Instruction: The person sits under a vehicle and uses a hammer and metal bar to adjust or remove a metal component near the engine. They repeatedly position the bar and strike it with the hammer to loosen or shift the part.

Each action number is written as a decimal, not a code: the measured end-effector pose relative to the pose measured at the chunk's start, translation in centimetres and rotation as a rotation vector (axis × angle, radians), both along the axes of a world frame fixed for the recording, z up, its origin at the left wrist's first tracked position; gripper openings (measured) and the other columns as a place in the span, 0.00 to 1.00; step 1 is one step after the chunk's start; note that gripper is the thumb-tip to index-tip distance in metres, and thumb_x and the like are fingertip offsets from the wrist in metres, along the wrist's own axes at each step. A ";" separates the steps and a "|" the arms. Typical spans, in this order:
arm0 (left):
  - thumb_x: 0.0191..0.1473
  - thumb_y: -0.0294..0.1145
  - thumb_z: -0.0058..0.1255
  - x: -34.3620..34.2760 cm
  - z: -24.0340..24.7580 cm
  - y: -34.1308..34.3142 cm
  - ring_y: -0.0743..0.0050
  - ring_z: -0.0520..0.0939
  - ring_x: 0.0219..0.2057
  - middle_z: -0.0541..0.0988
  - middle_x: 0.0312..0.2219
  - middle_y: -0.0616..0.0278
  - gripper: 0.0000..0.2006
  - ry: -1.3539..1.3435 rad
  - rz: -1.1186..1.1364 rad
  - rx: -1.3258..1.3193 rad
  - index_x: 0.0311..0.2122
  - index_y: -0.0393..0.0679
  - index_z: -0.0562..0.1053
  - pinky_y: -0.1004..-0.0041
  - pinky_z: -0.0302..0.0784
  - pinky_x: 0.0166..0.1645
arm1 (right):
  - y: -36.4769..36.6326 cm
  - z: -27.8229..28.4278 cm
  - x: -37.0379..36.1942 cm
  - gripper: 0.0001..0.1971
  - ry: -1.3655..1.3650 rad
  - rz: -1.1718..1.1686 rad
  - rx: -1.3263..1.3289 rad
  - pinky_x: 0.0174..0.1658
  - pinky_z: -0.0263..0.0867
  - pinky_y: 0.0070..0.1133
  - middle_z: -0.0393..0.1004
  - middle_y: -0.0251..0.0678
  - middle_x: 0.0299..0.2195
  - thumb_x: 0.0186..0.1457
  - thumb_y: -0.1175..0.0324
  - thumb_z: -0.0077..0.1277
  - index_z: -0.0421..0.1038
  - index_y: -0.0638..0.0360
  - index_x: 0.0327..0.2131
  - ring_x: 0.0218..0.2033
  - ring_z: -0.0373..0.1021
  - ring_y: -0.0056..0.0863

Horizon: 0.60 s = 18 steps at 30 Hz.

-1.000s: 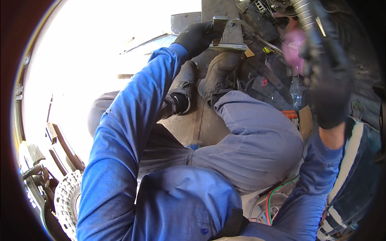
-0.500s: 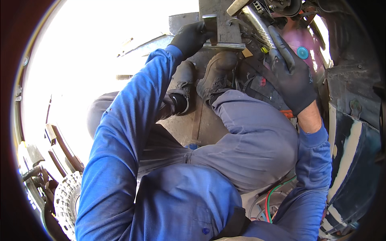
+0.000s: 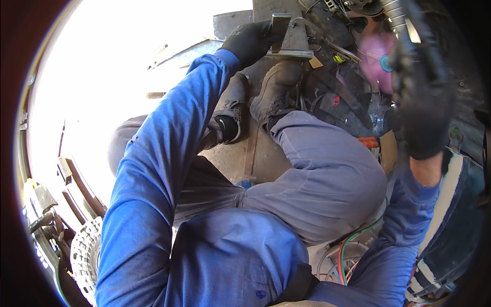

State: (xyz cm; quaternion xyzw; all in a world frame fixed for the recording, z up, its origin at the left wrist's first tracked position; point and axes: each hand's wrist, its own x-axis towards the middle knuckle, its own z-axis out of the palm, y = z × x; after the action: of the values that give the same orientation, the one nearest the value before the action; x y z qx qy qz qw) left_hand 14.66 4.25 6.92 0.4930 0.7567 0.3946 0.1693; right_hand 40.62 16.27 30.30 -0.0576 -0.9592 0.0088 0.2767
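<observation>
My left hand (image 3: 249, 43), in a black glove, is closed around a short flat metal bar (image 3: 281, 31). The bar stands roughly upright, its lower end by a metal strip (image 3: 294, 53) that lies across a grey metal beam (image 3: 266, 9) just beyond my boots. Up at the right, my gloved right hand (image 3: 423, 105) is smeared by motion and grips a hammer by its handle (image 3: 396, 18). The ribbed silver shaft runs up past the picture's top, and the hammer's head is out of view.
My boots (image 3: 280, 84) stand close to the strip. Scrap metal pieces, an orange-handled thing (image 3: 367, 142) and a pink round object (image 3: 376, 59) lie at the right. Red and green hoses (image 3: 341, 258) run beside my right leg. A dark panel (image 3: 455, 204) stands at far right.
My right hand has swung the hammer up and to the right, away from the bar, its head leaving the picture. My left hand and the bar have shifted slightly right.
</observation>
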 end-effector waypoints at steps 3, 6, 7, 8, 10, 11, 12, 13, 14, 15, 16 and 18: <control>0.64 0.44 0.54 0.6 0.1 0.3 0.43 0.84 0.42 0.84 0.40 0.45 0.16 0.054 -0.016 0.003 0.48 0.43 0.79 0.56 0.78 0.49 | 0.5 -1.1 -0.1 0.17 0.195 0.070 -0.265 0.34 0.70 0.18 0.79 0.33 0.35 0.63 0.72 0.53 0.74 0.68 0.54 0.30 0.74 0.20; 0.64 0.45 0.53 0.8 0.2 0.5 0.42 0.84 0.42 0.84 0.39 0.45 0.17 0.141 -0.005 -0.037 0.49 0.44 0.79 0.56 0.78 0.49 | -0.2 -5.9 0.5 0.18 0.028 0.068 -0.173 0.41 0.72 0.23 0.81 0.42 0.38 0.63 0.71 0.53 0.74 0.62 0.56 0.36 0.77 0.28; 0.64 0.45 0.53 0.6 0.3 0.6 0.42 0.84 0.42 0.84 0.39 0.45 0.17 0.200 -0.001 -0.038 0.50 0.44 0.78 0.56 0.78 0.49 | -0.4 -7.3 0.7 0.19 -0.153 -0.011 -0.179 0.44 0.73 0.25 0.81 0.45 0.39 0.63 0.70 0.52 0.74 0.60 0.57 0.39 0.79 0.29; 0.65 0.45 0.53 0.6 0.2 0.6 0.44 0.84 0.42 0.84 0.39 0.46 0.17 0.216 -0.038 -0.028 0.49 0.44 0.78 0.56 0.78 0.49 | -0.5 -8.2 1.2 0.20 -0.354 -0.066 -0.361 0.46 0.72 0.25 0.81 0.45 0.39 0.64 0.70 0.52 0.73 0.60 0.59 0.40 0.79 0.27; 0.65 0.45 0.53 0.0 0.1 0.5 0.46 0.85 0.42 0.84 0.38 0.46 0.17 0.262 -0.106 0.035 0.49 0.44 0.79 0.57 0.78 0.49 | -0.3 -8.8 1.7 0.22 -0.397 -0.161 -0.587 0.47 0.72 0.24 0.82 0.45 0.42 0.65 0.70 0.50 0.70 0.61 0.61 0.42 0.77 0.24; 0.64 0.44 0.53 -0.1 -0.2 0.4 0.50 0.86 0.43 0.85 0.38 0.48 0.16 -0.058 -0.033 0.033 0.49 0.44 0.79 0.59 0.78 0.49 | -0.3 -8.7 2.2 0.22 -0.384 -0.117 -0.707 0.48 0.71 0.24 0.82 0.45 0.44 0.66 0.70 0.49 0.69 0.61 0.62 0.43 0.77 0.22; 0.64 0.43 0.54 -0.1 -0.4 0.1 0.52 0.86 0.42 0.85 0.39 0.49 0.16 0.008 -0.016 0.025 0.49 0.44 0.79 0.60 0.78 0.49 | -0.3 -8.6 2.3 0.23 -0.376 -0.188 -0.732 0.46 0.71 0.23 0.81 0.44 0.42 0.65 0.71 0.49 0.69 0.61 0.63 0.41 0.76 0.22; 0.64 0.43 0.54 -0.2 -0.6 0.1 0.55 0.86 0.42 0.86 0.39 0.51 0.15 0.069 0.010 0.000 0.49 0.45 0.79 0.61 0.77 0.49 | -0.2 -8.4 2.4 0.23 -0.312 -0.184 -0.757 0.45 0.71 0.22 0.81 0.43 0.40 0.64 0.71 0.49 0.69 0.61 0.63 0.38 0.75 0.22; 0.63 0.41 0.55 -0.2 -0.8 0.0 0.53 0.86 0.41 0.85 0.38 0.49 0.15 0.007 0.030 0.018 0.49 0.44 0.79 0.60 0.77 0.48 | -0.1 -8.2 2.4 0.24 -0.251 -0.188 -0.785 0.43 0.71 0.21 0.81 0.42 0.37 0.64 0.71 0.49 0.68 0.61 0.63 0.36 0.74 0.22; 0.63 0.40 0.56 -0.1 -1.0 -0.1 0.51 0.85 0.40 0.85 0.37 0.48 0.14 -0.061 0.052 0.025 0.48 0.43 0.79 0.59 0.77 0.47 | -0.1 -8.2 2.3 0.24 -0.204 -0.176 -0.789 0.42 0.71 0.21 0.81 0.40 0.38 0.64 0.72 0.49 0.68 0.61 0.63 0.35 0.74 0.20; 0.62 0.39 0.57 -0.1 -1.2 -0.1 0.49 0.85 0.40 0.84 0.36 0.47 0.14 -0.133 0.062 0.038 0.47 0.42 0.79 0.59 0.77 0.47 | 0.0 -8.2 2.2 0.23 -0.161 -0.163 -0.793 0.42 0.71 0.20 0.81 0.37 0.38 0.65 0.72 0.48 0.68 0.60 0.63 0.35 0.73 0.18; 0.61 0.38 0.58 0.0 -1.3 -0.1 0.49 0.85 0.39 0.85 0.37 0.47 0.13 -0.100 0.060 0.071 0.46 0.41 0.79 0.58 0.77 0.47 | 0.0 -8.3 1.9 0.23 -0.107 -0.147 -0.825 0.41 0.71 0.19 0.81 0.33 0.38 0.65 0.73 0.48 0.68 0.59 0.64 0.35 0.72 0.16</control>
State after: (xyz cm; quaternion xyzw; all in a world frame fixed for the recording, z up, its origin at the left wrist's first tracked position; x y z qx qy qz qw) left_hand 14.62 4.17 5.64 0.4554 0.7474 0.4502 0.1773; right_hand 42.52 16.28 22.00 -0.2321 -0.8816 0.3693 0.1802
